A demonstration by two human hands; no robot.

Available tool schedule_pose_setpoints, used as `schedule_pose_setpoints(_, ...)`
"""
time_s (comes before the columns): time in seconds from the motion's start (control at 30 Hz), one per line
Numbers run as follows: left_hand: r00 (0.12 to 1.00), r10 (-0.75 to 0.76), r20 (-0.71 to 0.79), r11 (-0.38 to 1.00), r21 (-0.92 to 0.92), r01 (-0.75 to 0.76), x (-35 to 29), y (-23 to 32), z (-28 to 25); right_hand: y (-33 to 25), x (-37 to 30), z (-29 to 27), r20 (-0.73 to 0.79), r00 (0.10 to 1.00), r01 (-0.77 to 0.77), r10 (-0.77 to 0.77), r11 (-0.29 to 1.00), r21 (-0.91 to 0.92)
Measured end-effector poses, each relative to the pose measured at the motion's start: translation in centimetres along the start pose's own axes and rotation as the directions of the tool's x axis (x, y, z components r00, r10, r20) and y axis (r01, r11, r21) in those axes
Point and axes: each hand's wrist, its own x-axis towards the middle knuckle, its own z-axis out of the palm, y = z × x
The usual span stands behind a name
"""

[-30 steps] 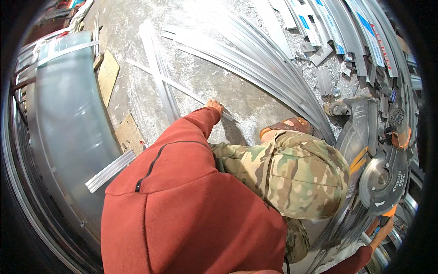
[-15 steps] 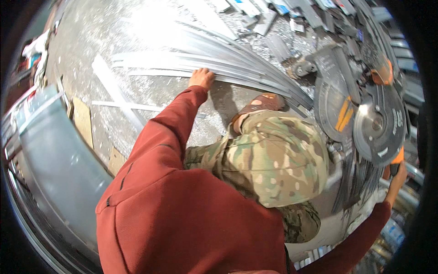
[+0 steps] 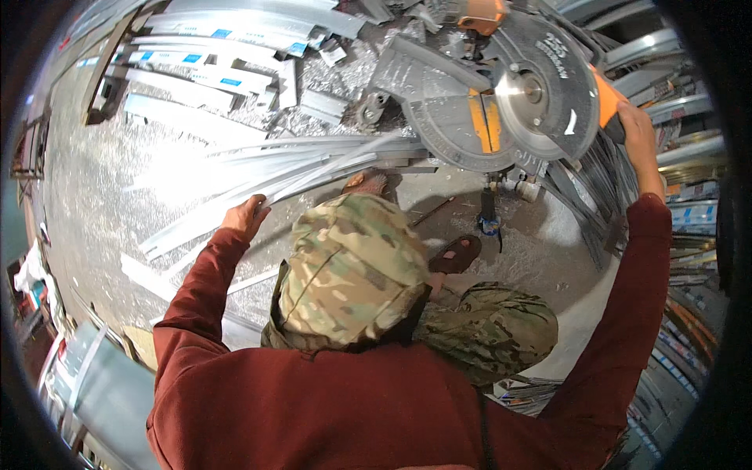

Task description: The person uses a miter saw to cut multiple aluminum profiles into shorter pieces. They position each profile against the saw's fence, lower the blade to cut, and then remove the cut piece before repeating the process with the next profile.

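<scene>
My right hand (image 3: 638, 133) is closed round the orange-and-black handle (image 3: 608, 106) of a miter saw. Its round blade (image 3: 526, 95) shows below a dark guard (image 3: 560, 59). The blade stands above the grey saw base (image 3: 446, 125), which bears an orange insert (image 3: 484, 121). On the left, my left hand (image 3: 246, 217) has its fingers bent round the edge of a long, thin metal strip (image 3: 333, 166). This strip slants up to the right toward the saw base. Further pale metal strips (image 3: 204, 211) lie beside and under it, fanned out on the floor.
Cut metal profiles (image 3: 196, 51) with blue labels lie at the far left, among shiny shavings (image 3: 317, 78). Thin dark strips (image 3: 583, 184) hang right of the saw. Metal stock (image 3: 681, 160) is stacked along the right. A small blue-ended tool (image 3: 489, 223) lies below the saw base.
The view has swung right, bringing the saw nearer the middle. My left hand has shifted along the strips, and one now slants across the others. My right hand remains on the saw handle.
</scene>
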Motion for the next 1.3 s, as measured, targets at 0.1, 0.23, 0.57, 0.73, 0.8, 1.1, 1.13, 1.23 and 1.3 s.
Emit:
schedule_pose_setpoints(0.1, 0.978, 0.209, 0.007, 0.977, 0.040, -0.210, 6.6, 2.5, -2.1, -3.2, 0.7, -0.4, 0.089, 0.996, -0.016, 0.005, 0.993, 0.121)
schedule_pose_setpoints(0.23, 0.989, 0.125, 0.075, 0.976, 0.169, -0.136, 15.3, 6.5, -6.0, -3.8, 0.8, -0.6, 0.117, 0.993, -0.040, 0.027, 0.993, 0.107)
schedule_pose_setpoints(0.57, 0.996, 0.081, 0.044, 0.917, 0.388, -0.092, 30.2, 15.7, -8.8, -2.4, 0.4, 0.3, -0.019, 1.000, -0.009, 0.012, 0.990, 0.144)
schedule_pose_setpoints(0.73, 0.997, 0.075, 0.011, 0.909, 0.411, -0.073, 35.3, 17.5, -7.4, -3.8, 0.3, 0.3, -0.034, 0.992, -0.120, 0.121, 0.992, 0.037)
schedule_pose_setpoints(0.8, 0.982, 0.184, 0.047, 0.942, 0.277, -0.190, 37.2, 17.8, -6.6, -3.6, 0.3, 0.2, -0.019, 0.988, -0.156, 0.156, 0.987, 0.043)
schedule_pose_setpoints(1.1, 0.959, 0.243, 0.144, 0.894, 0.350, -0.279, 38.9, 21.5, -5.7, -4.0, 0.0, -0.3, 0.055, 0.998, 0.039, -0.033, 0.993, -0.116)
schedule_pose_setpoints(1.13, 0.966, 0.206, 0.158, 0.892, 0.376, -0.252, 38.8, 22.1, -5.5, -3.8, -0.2, -0.2, 0.069, 0.997, 0.041, -0.036, 0.996, -0.080)
schedule_pose_setpoints(1.23, 0.966, 0.218, 0.141, 0.908, 0.334, -0.254, 38.9, 22.3, -5.2, -3.8, -1.1, 0.3, 0.059, 0.995, 0.082, -0.081, 0.996, -0.019)
schedule_pose_setpoints(1.3, 0.967, 0.216, 0.134, 0.915, 0.320, -0.248, 38.9, 22.1, -5.3, -4.1, -1.8, 0.9, -0.013, 0.987, 0.159, -0.160, 0.986, -0.044)
